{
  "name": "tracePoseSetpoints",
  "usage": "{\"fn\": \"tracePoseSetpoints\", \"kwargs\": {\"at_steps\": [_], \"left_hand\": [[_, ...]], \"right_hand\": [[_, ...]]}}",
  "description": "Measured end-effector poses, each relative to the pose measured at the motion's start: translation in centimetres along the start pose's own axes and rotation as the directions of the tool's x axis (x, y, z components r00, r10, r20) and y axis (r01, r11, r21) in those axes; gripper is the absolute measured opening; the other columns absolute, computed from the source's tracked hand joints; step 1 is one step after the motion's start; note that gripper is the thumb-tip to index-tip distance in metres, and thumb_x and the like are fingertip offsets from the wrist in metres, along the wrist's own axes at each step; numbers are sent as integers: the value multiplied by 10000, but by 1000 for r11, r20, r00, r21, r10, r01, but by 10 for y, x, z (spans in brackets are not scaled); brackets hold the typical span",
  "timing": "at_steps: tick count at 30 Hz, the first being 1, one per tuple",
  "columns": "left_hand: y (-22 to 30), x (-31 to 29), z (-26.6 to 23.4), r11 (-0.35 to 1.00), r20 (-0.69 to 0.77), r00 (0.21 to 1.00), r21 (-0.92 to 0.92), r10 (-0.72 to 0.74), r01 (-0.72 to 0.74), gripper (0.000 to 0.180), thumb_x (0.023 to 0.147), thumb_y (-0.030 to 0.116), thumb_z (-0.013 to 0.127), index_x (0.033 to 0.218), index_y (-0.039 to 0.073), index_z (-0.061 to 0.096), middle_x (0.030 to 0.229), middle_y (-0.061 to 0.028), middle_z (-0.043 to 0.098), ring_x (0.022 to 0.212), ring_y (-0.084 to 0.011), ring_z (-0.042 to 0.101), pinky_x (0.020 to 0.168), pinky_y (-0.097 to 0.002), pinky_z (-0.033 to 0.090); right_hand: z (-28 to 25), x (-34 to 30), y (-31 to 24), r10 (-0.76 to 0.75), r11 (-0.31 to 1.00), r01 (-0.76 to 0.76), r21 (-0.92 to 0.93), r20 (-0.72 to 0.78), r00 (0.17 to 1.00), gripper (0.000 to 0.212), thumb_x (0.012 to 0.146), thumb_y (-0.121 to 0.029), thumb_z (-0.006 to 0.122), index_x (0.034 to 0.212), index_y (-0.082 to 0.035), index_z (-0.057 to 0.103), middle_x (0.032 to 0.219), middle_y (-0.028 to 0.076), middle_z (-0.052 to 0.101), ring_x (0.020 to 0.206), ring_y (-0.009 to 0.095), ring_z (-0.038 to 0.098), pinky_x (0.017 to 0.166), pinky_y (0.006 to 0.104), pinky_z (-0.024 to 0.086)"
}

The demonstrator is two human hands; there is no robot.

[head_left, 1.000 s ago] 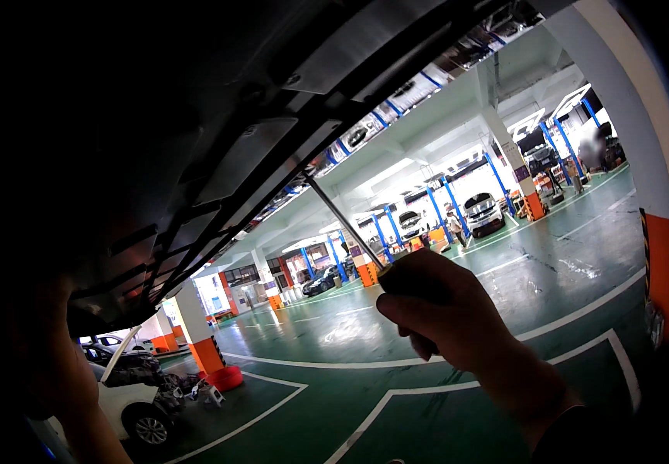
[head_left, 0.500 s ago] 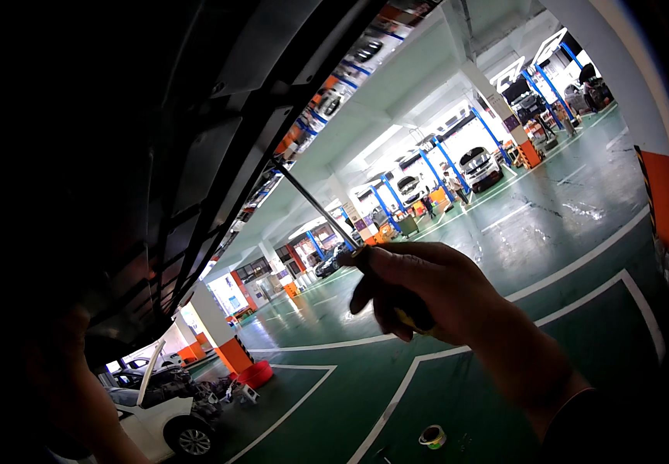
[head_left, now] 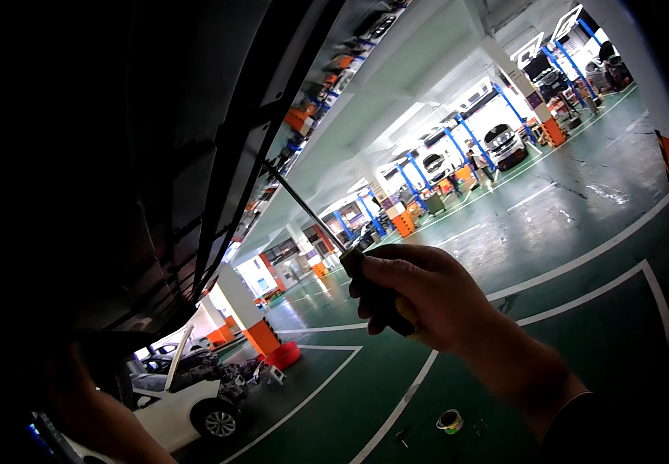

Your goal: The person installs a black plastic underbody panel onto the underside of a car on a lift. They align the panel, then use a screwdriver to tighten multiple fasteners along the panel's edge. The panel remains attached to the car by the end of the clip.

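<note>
My right hand [head_left: 439,290] is closed round the dark and yellow handle of a screwdriver [head_left: 309,212]. Its long metal shaft slants up and to the left. The tip meets the lower edge of a dark car underbody [head_left: 187,147], which fills the upper left; whether it sits in a fastener cannot be made out. At the lower left, my left hand [head_left: 79,371] is raised close to the underbody. Deep shadow hides its fingers and anything they may hold.
A white car [head_left: 172,414] with its front stripped stands at the lower left, near a red basin [head_left: 282,356] and an orange-based pillar [head_left: 262,338]. A tape roll [head_left: 449,421] lies on the green floor. Blue lifts [head_left: 473,143] and cars are farther back.
The view has shifted, so the workshop sits farther right and lower in the picture. My right hand keeps its grip on the screwdriver, whose tip stays at the underbody's edge.
</note>
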State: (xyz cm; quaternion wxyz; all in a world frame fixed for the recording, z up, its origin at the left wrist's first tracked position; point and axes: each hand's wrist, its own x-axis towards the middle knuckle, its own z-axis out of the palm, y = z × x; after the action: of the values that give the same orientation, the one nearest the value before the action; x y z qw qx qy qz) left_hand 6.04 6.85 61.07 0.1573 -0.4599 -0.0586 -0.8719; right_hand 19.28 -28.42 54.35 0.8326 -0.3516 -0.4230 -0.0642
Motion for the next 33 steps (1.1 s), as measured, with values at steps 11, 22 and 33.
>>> {"fn": "tracePoseSetpoints", "kwargs": {"at_steps": [11,22,33], "left_hand": [[214,18,48,-53,873,389,-391,293,919,396,1047,373,569,1133,8,698,590,20,435,497,-67,352,497,-271,244],[224,24,73,-204,876,382,-333,295,920,314,998,296,679,966,-13,638,563,40,369,472,-71,306,478,-261,212],[215,31,76,-125,865,443,-425,236,896,367,984,356,691,947,-9,673,569,35,391,491,-66,338,504,-251,247]], "right_hand": [[-15,18,17,145,877,-263,403,301,943,344,1071,-289,524,1113,34,632,760,132,684,648,200,693,568,294,560],[-11,-8,80,-847,124,546,-828,198,493,525,953,-90,699,1442,-42,514,1043,148,666,858,223,695,758,341,588],[34,-21,85,-212,963,246,108,-260,942,487,1094,-422,435,1369,-37,554,754,103,599,599,137,565,561,280,467]]}}
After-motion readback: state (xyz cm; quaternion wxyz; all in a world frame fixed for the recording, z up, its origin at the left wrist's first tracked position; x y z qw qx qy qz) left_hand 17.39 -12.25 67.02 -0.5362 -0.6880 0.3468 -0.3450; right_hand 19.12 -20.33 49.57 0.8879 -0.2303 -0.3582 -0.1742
